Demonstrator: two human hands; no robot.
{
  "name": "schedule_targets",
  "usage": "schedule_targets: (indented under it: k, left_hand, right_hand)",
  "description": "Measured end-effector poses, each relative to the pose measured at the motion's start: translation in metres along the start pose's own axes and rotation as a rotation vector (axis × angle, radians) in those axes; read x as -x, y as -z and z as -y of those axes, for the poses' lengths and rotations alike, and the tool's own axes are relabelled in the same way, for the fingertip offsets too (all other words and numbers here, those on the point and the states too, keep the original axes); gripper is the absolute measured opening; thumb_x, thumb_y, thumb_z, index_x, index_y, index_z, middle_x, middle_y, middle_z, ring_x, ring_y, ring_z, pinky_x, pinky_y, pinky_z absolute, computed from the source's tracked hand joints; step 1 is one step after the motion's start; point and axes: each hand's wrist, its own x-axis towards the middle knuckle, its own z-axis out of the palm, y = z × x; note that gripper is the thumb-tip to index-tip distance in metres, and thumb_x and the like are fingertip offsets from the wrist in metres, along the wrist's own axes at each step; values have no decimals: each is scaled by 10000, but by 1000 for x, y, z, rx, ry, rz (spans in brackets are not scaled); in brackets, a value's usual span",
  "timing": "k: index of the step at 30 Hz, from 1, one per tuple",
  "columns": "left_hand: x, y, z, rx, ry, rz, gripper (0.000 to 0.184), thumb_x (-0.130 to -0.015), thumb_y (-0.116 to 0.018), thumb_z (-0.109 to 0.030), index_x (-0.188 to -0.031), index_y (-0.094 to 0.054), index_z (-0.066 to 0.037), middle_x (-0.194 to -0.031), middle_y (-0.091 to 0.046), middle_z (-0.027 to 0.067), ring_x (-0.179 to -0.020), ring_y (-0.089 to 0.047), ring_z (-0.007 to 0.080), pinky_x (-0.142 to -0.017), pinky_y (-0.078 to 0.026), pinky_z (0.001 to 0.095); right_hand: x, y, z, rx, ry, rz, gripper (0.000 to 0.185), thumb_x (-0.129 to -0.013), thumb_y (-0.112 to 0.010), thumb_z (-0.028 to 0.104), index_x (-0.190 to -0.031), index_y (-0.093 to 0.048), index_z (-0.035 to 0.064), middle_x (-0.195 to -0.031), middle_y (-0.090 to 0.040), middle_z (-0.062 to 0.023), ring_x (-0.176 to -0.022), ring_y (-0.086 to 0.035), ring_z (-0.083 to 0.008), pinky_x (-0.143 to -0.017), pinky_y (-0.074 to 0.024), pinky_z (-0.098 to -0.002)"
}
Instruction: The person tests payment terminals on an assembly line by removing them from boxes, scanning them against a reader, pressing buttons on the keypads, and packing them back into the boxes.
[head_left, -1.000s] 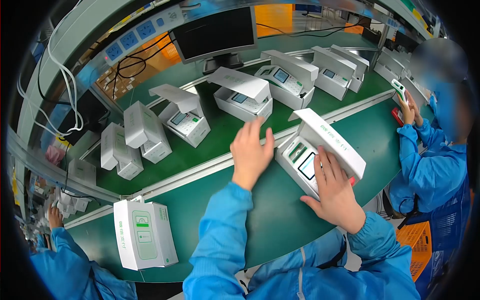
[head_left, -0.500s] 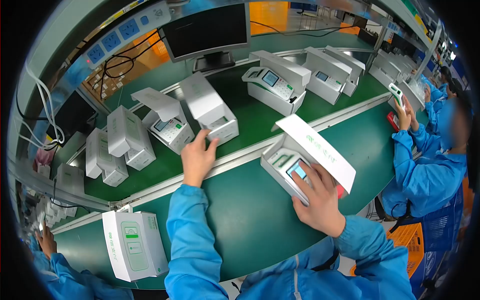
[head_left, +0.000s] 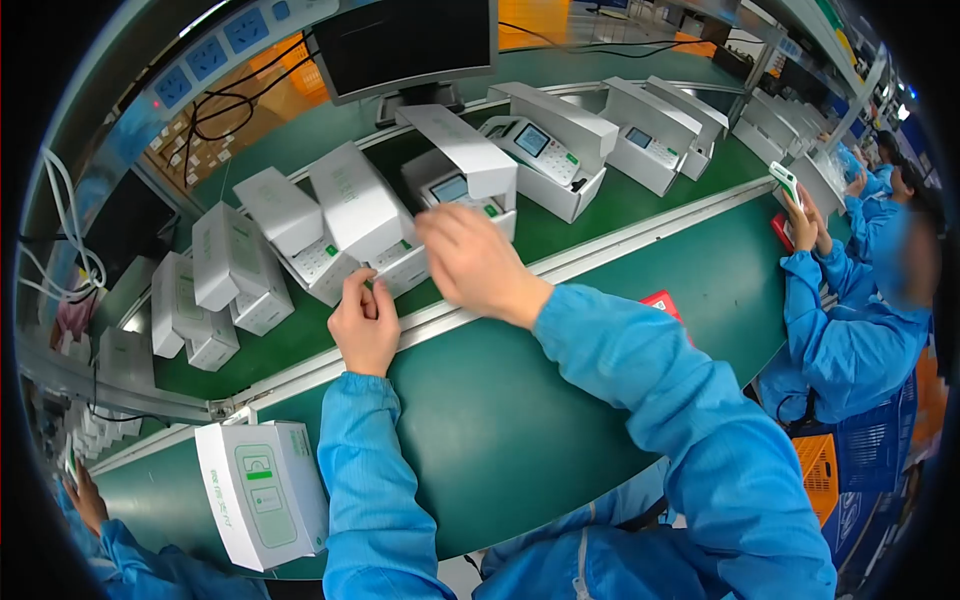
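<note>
My left hand (head_left: 365, 325) is closed, thumb and forefinger at the lower front corner of a white carton (head_left: 362, 205) with its lid partly raised. To its right, a second open carton (head_left: 467, 150) holds a card payment terminal (head_left: 448, 188) with a small screen. My right hand (head_left: 475, 258) is in front of that carton, fingers stretched out and slightly blurred, hiding part of its front. Whether the fingertips touch the carton I cannot tell. Left of my left hand, another carton (head_left: 280, 205) shows a keypad under its half-lowered lid.
More open cartons (head_left: 553, 170) line the green belt behind the metal rail (head_left: 600, 255). A closed carton (head_left: 262, 495) stands at the front left. A red object (head_left: 662, 302) lies beyond my right sleeve. A monitor (head_left: 405, 50) stands behind; co-workers (head_left: 845, 310) sit on both sides.
The open carton with the terminal has gone from the front table onto the belt, along with my right hand. The carton at my left hand has shifted left, and the red object is more exposed.
</note>
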Motion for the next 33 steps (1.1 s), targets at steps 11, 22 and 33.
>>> schedule_targets:
  k: [11,22,33]
  left_hand:
    - [6,-14,-8,86,-93,-33,57,-919,-657,8,-915,-653,-49,-584,-397,-14,-511,-375,69,-485,-300,272]
    - [9,-20,-14,101,-84,-71,43,-916,-664,-5,-898,-655,-43,-587,-404,-14,-521,-377,67,-488,-311,268]
    - [29,-25,-36,150,-100,-53,31,-897,-685,-31,-907,-687,-61,-584,-548,46,-494,-518,123,-488,-416,307]
  right_hand:
    - [56,107,-89,637,-273,351,371,-766,-788,67,-1096,-643,-21,-1127,-642,-163,-1079,-577,-364,-975,-478,-462]
    - [87,166,85,148,-318,463,353,-852,-789,125,-1119,-621,-33,-1120,-602,-216,-1151,-555,-458,-949,-486,-512]
    - [45,108,51,346,-887,264,934,-804,-854,239,-1525,-365,-96,-1387,-518,-363,-1299,-517,-521,-1084,-437,-564]
